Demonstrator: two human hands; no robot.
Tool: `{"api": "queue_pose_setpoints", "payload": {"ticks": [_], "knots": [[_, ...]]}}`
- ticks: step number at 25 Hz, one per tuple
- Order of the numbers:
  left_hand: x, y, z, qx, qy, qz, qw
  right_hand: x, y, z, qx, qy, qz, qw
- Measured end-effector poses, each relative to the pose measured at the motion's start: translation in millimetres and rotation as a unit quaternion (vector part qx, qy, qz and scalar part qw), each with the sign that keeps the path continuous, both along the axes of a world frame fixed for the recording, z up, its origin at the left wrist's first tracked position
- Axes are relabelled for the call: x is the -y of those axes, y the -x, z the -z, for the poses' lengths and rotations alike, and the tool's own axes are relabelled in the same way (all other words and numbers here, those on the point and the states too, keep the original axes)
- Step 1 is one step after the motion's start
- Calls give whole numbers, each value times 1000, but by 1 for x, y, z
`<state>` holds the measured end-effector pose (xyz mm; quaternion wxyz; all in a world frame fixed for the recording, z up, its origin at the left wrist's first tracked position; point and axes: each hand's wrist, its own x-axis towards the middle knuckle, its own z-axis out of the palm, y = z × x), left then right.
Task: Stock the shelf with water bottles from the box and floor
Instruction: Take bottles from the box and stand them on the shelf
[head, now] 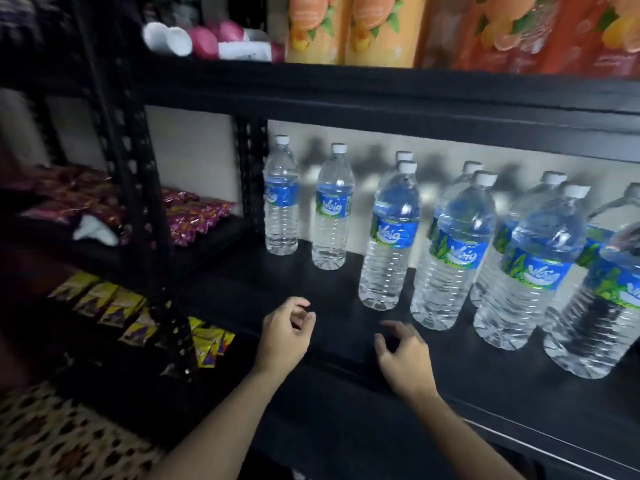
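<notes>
Fingers near water bottles, apart

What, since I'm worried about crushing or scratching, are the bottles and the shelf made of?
Bottles: seemingly thin, clear, glossy plastic, with ribbed see-through walls catching highlights; white caps look like plastic too. Shelf: matte black board, perhaps painted wood or laminate; its hole-punched uprights look like painted metal.

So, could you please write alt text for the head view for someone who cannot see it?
A person's left hand and right hand, both empty with fingers loosely curled, hover over the front of a black shelf where upright water bottles stand in rows. Orange drink bottles sit on the shelf above.
</notes>
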<state>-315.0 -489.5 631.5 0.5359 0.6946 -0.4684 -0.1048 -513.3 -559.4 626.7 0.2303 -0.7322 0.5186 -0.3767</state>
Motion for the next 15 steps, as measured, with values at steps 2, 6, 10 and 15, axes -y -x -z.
{"api": "queue_pose_setpoints", "payload": {"ticks": [2,6,10,15], "knots": [[-55,-22,8,4,-15,-44,999,-34,-53,5,16,14,-104,994],[-184,-79,56,-36,-75,-170,982,-125,-152,20,-5,38,-287,957],[-325,-119,114,-173,-181,-294,922,-218,-229,64,-115,-27,-390,913],[-504,-147,203,-248,-308,-401,826,-333,-308,151,-310,-134,-474,813]]}}
